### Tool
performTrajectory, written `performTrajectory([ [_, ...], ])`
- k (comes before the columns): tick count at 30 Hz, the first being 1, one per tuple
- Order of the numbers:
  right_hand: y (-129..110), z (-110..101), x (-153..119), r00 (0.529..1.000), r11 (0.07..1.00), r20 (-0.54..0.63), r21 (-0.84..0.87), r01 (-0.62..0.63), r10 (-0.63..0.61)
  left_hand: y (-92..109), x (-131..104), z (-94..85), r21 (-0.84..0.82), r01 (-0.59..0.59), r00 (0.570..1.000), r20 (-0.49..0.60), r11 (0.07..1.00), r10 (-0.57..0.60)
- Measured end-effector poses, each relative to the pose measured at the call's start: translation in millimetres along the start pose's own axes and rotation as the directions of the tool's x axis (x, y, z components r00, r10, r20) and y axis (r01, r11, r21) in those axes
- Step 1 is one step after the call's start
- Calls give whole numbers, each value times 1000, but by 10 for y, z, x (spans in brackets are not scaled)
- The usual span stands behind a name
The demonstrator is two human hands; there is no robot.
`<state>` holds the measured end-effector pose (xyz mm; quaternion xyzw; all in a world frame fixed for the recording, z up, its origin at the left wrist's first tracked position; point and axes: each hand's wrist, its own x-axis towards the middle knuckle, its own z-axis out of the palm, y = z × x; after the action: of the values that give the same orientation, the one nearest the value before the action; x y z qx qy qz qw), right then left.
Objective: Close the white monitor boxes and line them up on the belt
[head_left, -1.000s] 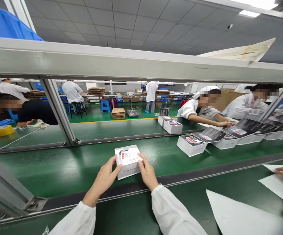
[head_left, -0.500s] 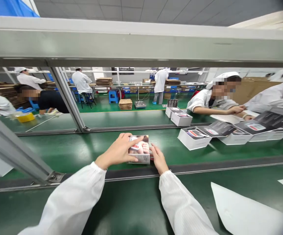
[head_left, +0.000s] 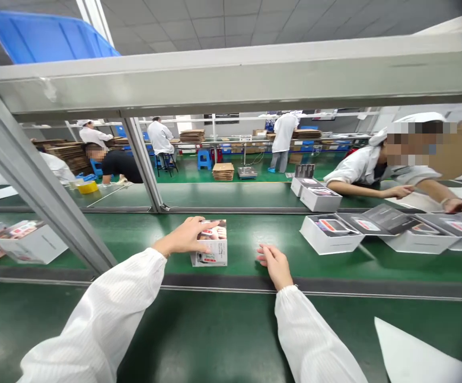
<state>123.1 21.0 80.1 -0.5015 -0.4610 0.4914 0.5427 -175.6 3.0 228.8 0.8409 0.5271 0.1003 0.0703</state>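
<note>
A closed box (head_left: 215, 251) with a photo printed on its top stands on the green belt (head_left: 239, 229) in front of me. My left hand (head_left: 185, 238) grips it from the left, with fingers over its top and far side. To the right of the box, my right hand (head_left: 274, 264) hovers over the belt, fingers loosely extended and slightly curled, with nothing in them. A gap of bare belt separates that hand from the box.
Open white boxes (head_left: 330, 242) with dark lids line the belt at right, where a person in white (head_left: 369, 165) leans in. Printed boxes (head_left: 35, 247) are at left, behind a slanting metal post (head_left: 59, 197). A white sheet (head_left: 410, 354) lies near right.
My right hand has come away from the box and moved right. My left hand stays on the box, whose front now shows more. The view has shifted left, revealing the printed boxes.
</note>
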Motion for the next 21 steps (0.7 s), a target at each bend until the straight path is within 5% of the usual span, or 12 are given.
performTrajectory([
  [4, -29, 64, -44, 997, 998, -50, 28, 54, -53, 124, -108, 22, 118, -71, 979, -184, 990, 92],
  [8, -69, 127, -45, 989, 994, -103, 26, 107, -104, 627, -226, 351, 134, -216, 911, -328, 967, 249],
  [12, -91, 91, -23, 970, 988, -193, 1, 152, -149, 1137, -334, 1008, -32, -380, 909, -198, 925, 366],
  [15, -101, 17, 4, 952, 988, -267, -2, 153, -148, 1277, -347, 1398, -144, -406, 913, -105, 903, 394],
  [21, -123, -160, 92, 901, 988, -413, 22, 152, -130, 1235, -329, 1511, -212, -325, 945, -22, 922, 328],
])
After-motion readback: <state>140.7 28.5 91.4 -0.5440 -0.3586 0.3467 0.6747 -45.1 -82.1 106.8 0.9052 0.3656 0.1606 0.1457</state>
